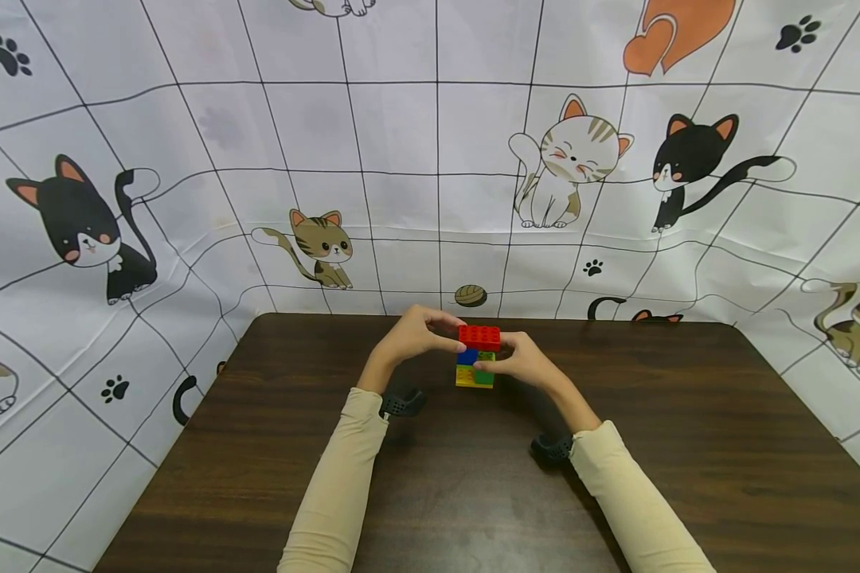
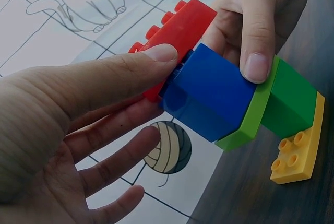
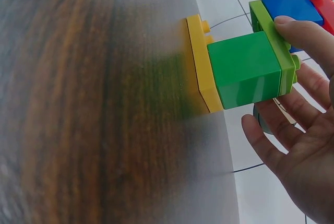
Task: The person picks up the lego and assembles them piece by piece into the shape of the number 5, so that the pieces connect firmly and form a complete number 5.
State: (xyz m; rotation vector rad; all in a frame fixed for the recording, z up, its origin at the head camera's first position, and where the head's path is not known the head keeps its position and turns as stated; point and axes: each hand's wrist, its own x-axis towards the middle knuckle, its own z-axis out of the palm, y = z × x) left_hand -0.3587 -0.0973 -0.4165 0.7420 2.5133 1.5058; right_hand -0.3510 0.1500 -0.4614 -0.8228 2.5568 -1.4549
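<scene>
A small stack of toy building bricks stands on the dark table, between both hands. Its yellow base lies lowest, with a green brick on it. Above that comes a thin light-green brick, then a blue brick set to the left. A red brick sits on top, and a narrow gap with blue studs shows beneath it in the left wrist view. My left hand pinches the red brick between thumb and fingers. My right hand grips the stack at the light-green brick, its thumb on the near side.
The brown wooden table spreads around the stack, which stands near its far edge. Behind and beside it hangs a white sheet printed with cats and grid lines. Dark bands sit at both wrists.
</scene>
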